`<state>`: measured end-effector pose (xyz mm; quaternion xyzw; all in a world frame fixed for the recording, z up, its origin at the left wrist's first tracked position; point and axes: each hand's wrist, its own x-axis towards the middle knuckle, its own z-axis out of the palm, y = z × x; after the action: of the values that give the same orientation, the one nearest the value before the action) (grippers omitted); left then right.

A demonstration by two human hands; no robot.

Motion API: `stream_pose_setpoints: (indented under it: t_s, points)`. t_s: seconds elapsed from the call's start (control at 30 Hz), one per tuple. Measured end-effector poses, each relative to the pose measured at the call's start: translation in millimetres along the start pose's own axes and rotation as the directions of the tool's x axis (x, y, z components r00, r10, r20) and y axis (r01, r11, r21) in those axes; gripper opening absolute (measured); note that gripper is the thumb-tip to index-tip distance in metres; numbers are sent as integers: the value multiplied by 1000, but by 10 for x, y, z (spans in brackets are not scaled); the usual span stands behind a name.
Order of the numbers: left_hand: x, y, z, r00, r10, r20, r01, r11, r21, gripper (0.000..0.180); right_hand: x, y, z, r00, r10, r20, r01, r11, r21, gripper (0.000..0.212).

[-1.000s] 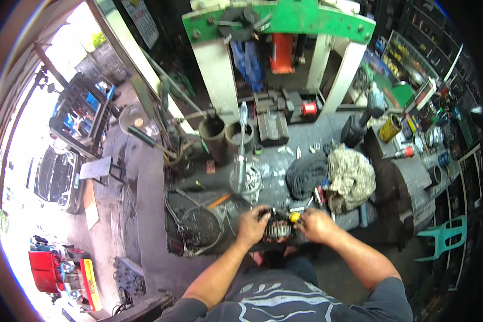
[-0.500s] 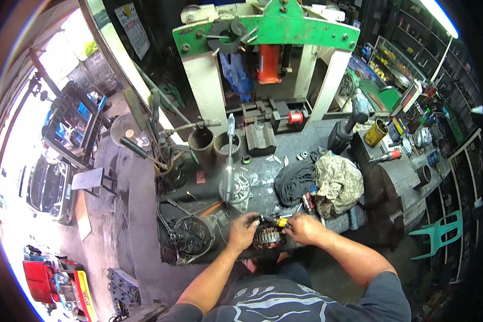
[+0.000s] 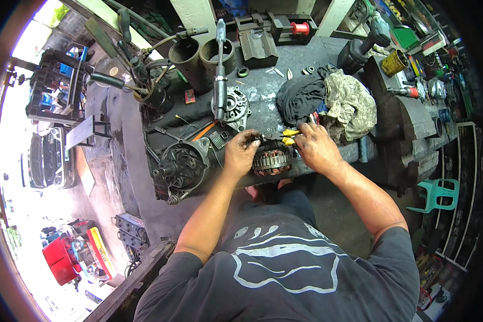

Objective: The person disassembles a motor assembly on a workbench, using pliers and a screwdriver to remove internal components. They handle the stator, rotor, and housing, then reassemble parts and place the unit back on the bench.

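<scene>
A ring-shaped stator (image 3: 272, 162) with copper windings stands at the bench's near edge, between my hands. My right hand (image 3: 317, 147) is closed around yellow-handled pliers (image 3: 289, 137), whose dark jaws point left above the stator. At the stator's upper left, my left hand (image 3: 240, 153) is closed in a pinch at a small dark part; its kind is too small to tell. Left of that hand lies a round alternator housing (image 3: 180, 167) with a shaft sticking out. Farther back, a metal end cover (image 3: 236, 104) lies flat beside a long metal tool with a thick barrel (image 3: 220, 88).
Dark and camouflage cloths (image 3: 350, 104) are heaped right of centre. Two metal cylinders (image 3: 190, 64) and a can of tools (image 3: 156, 99) stand at the back left. A vise (image 3: 257, 48) sits at the back, a black power tool (image 3: 359, 51) to its right. A green stool (image 3: 440, 194) stands at right.
My view has tilted downward, so the bench appears higher and more of my shirt shows. Both hands stay at the stator, the pliers still in my right hand.
</scene>
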<state>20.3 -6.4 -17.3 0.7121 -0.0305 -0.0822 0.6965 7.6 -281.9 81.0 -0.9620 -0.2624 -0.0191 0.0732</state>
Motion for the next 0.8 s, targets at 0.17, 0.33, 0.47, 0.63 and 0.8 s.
stream_pose_setpoints:
  t_s: [0.17, 0.33, 0.47, 0.63, 0.8]
  points:
    - [23, 26, -4, 1000, 11, 9, -11, 1000, -9, 29, 10, 73, 14, 1000, -28, -3, 28, 999, -43, 14]
    - [53, 3, -21, 999, 12, 37, -13, 1000, 5, 28, 31, 78, 20, 998, -12, 60, 13, 1000, -16, 14]
    - [50, -30, -16, 1000, 15, 19, -15, 1000, 16, 27, 40, 75, 0, 989, -8, 145, 10, 1000, -12, 9]
    - [44, -63, -16, 1000, 12, 25, -12, 1000, -10, 27, 60, 128, 11, 993, -50, 111, 38, 994, 106, 12]
    - [42, -71, -9, 999, 42, 16, -42, 999, 1, 27, 122, 188, 36, 980, -64, 187, 11, 963, 270, 25]
